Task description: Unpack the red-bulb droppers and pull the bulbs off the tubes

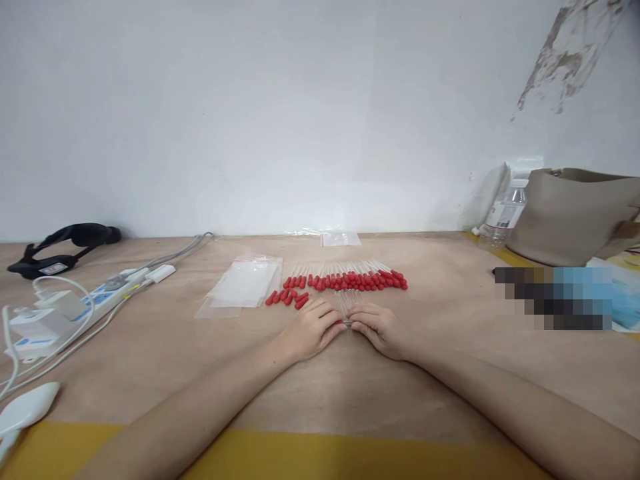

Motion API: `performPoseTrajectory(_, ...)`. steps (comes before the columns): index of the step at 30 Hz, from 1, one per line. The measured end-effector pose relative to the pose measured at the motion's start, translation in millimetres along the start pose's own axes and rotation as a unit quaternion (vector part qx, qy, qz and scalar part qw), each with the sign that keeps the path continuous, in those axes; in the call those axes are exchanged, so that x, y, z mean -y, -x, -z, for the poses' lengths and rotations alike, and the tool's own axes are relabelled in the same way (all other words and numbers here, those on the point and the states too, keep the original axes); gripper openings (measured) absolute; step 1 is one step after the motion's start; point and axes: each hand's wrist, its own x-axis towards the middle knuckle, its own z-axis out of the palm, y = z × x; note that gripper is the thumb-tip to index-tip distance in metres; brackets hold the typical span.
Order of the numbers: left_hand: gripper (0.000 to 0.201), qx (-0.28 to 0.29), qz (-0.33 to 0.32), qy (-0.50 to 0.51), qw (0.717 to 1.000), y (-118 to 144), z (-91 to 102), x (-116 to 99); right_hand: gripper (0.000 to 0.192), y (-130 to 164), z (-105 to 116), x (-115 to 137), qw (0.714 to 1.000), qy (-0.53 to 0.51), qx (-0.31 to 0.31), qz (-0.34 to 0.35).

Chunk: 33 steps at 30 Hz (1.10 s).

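My left hand (313, 328) is closed, with a small red rubber bulb (340, 322) at its fingertips, mostly hidden. Close beside it, my right hand (381, 330) pinches a thin glass dropper tube (349, 323) that lies crosswise between both hands. The tube's end meets the bulb; how far it goes in I cannot tell. Just beyond my fingers lie several bare glass tubes (345, 298). Loose red bulbs (286, 295) are scattered past my left hand. Farther back, a long row of droppers (350, 280) rests with red bulbs toward me and glass stems toward the wall.
Clear zip bags (245, 283) lie left of the droppers, and a small bag (340, 239) is by the wall. A power strip (95, 303) with cables and a black strap (65, 250) are at left. A bottle (507, 212) and grey-brown container (575, 217) stand at right.
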Motion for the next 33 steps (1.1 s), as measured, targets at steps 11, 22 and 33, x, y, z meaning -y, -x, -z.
performPoseTrajectory(11,0.028,0.036,-0.012,-0.061,0.997,-1.7,7.0,-1.9,0.020,-0.2,3.5,1.8,0.997,0.048,-0.019,0.062)
performPoseTrajectory(22,0.031,0.026,0.049,-0.035,0.998,11.8,15.4,11.6,0.020,11.4,17.5,-11.2,0.995,0.054,-0.081,0.025)
performPoseTrajectory(33,0.031,-0.070,0.366,-0.036,0.927,25.1,56.4,80.8,0.025,7.2,19.9,-11.1,0.967,0.188,-0.065,-0.159)
